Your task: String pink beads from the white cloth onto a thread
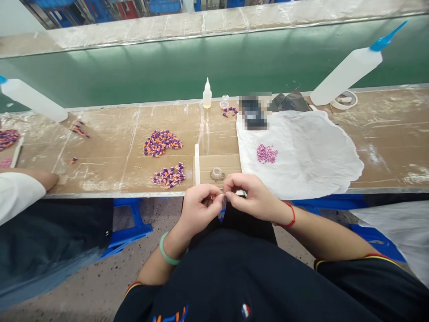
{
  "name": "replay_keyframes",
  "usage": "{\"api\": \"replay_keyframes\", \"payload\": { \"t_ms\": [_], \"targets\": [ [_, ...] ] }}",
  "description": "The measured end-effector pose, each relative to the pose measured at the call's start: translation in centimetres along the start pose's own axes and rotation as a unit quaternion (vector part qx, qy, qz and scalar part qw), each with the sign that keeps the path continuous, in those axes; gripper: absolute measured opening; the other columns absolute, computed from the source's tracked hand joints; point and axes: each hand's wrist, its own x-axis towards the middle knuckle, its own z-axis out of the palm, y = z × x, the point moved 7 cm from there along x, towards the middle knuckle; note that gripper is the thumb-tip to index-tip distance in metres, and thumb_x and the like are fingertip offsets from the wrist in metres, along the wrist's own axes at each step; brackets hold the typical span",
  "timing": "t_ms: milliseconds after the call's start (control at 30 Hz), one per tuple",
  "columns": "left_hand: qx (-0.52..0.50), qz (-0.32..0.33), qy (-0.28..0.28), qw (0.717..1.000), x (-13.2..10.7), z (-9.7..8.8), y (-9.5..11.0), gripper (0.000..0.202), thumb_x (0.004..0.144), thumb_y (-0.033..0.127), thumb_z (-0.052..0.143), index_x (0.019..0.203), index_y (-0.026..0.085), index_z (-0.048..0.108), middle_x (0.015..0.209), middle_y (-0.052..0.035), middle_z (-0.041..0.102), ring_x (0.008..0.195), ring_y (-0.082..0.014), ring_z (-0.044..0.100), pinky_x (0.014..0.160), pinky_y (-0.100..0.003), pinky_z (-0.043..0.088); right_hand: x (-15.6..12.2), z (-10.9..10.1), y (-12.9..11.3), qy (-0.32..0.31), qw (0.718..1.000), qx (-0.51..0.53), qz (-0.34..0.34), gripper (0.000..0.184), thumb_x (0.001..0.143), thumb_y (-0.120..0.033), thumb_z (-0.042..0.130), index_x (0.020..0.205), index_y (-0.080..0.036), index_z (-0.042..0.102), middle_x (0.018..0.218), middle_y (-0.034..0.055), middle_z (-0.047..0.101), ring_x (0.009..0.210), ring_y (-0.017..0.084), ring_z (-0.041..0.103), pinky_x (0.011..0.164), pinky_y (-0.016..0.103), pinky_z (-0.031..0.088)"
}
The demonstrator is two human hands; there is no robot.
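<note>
So there's a small orange piece [213, 197], mostly hidden, pinched in the left hand's [199, 208] grip by the tabletop's [110, 156] near edge. Right hand's [254, 195] grip is pinched narrow just beside it, can't tell on what. Little jar [217, 173] and white strip [197, 164] sit just past them, two purple-and-orange piles [168, 175] left, white cloth [318, 147] right, glue bottle [207, 96] near the far edge.
</note>
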Motion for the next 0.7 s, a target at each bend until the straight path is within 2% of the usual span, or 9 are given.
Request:
{"api": "replay_keyframes", "payload": {
  "t_ms": [133,300,400,500,600,700],
  "targets": [
    [-0.019,-0.034,-0.007,0.999,0.0,0.1,-0.3,0.017,0.079,0.022,0.064,0.063,0.018,0.063,0.054,0.0010,0.060,0.047,-0.0092,0.049,0.049,-0.021,0.039,0.0,0.2,-0.1,-0.003,1.000,-0.003,-0.006,0.011,0.083,-0.014,0.051,0.074,-0.020,0.051,0.068,-0.0021,0.055,0.060,0.011,0.048,0.056,0.022,0.041],
    [-0.144,-0.137,-0.009,0.980,-0.6,-0.1,-2.2,0.020,0.083,0.036,0.070,0.076,0.018,0.068,0.060,-0.0009,0.066,0.049,-0.0105,0.055,0.049,-0.022,0.045,0.2,0.1,0.1,-0.027,1.000,0.007,-0.009,0.012,0.088,-0.014,0.049,0.078,-0.020,0.048,0.069,-0.0024,0.053,0.060,0.011,0.049,0.057,0.023,0.041],
    [-0.189,-0.169,0.022,0.967,-1.1,-0.8,-3.7,0.027,0.078,0.042,0.079,0.078,0.017,0.068,0.059,-0.0004,0.066,0.045,-0.0092,0.054,0.046,-0.021,0.045,0.9,-0.7,0.5,-0.045,0.995,-0.069,-0.054,0.012,0.088,-0.013,0.049,0.078,-0.021,0.046,0.071,-0.0017,0.052,0.061,0.012,0.047,0.059,0.024,0.040],
    [-0.200,-0.191,0.040,0.960,-1.5,-1.4,-5.1,0.030,0.071,0.042,0.085,0.072,0.016,0.068,0.060,-0.0011,0.067,0.046,-0.0092,0.055,0.046,-0.021,0.047,2.3,-1.4,1.6,-0.078,0.963,-0.238,-0.101,0.015,0.087,-0.012,0.047,0.076,-0.021,0.044,0.069,-0.0007,0.048,0.061,0.014,0.043,0.059,0.026,0.035],
    [-0.205,-0.215,0.039,0.954,-1.9,-1.7,-6.0,0.029,0.067,0.038,0.087,0.070,0.016,0.069,0.060,-0.0014,0.068,0.047,-0.0097,0.057,0.047,-0.021,0.049,3.7,-1.2,3.6,-0.149,0.909,-0.380,-0.086,0.019,0.090,-0.014,0.046,0.073,-0.021,0.043,0.069,0.0020,0.050,0.062,0.016,0.042,0.059,0.029,0.031],
    [-0.200,-0.230,0.034,0.952,-2.3,-1.9,-6.5,0.026,0.069,0.037,0.085,0.071,0.016,0.071,0.057,-0.0010,0.067,0.045,-0.0092,0.055,0.046,-0.021,0.048,4.7,-0.5,4.8,-0.210,0.865,-0.450,-0.065,0.019,0.092,-0.014,0.048,0.073,-0.019,0.048,0.072,0.0048,0.054,0.063,0.017,0.045,0.060,0.029,0.030]
  ]
}}
